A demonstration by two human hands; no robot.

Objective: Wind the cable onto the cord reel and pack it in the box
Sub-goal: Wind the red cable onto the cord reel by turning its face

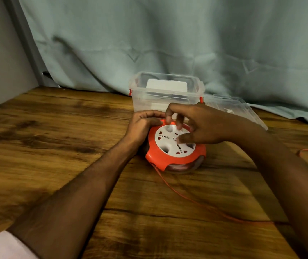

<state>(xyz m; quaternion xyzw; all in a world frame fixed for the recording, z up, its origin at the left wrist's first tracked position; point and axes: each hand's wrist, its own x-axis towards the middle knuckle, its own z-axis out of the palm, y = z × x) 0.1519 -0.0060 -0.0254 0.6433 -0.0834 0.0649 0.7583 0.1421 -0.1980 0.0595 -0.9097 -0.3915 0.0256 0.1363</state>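
Note:
An orange cord reel with a white socket face lies flat on the wooden table. My left hand grips its far left rim. My right hand rests on top, with fingertips pressed into the white face. A thin orange cable runs out of the reel's front edge toward the lower right, passes under my right forearm and shows again as a loop at the right edge. Behind the reel stands an open clear plastic box with orange latches and something white inside.
The box's clear lid lies flat to the right of the box. A pale green curtain hangs along the table's back edge. A grey wall closes off the left side.

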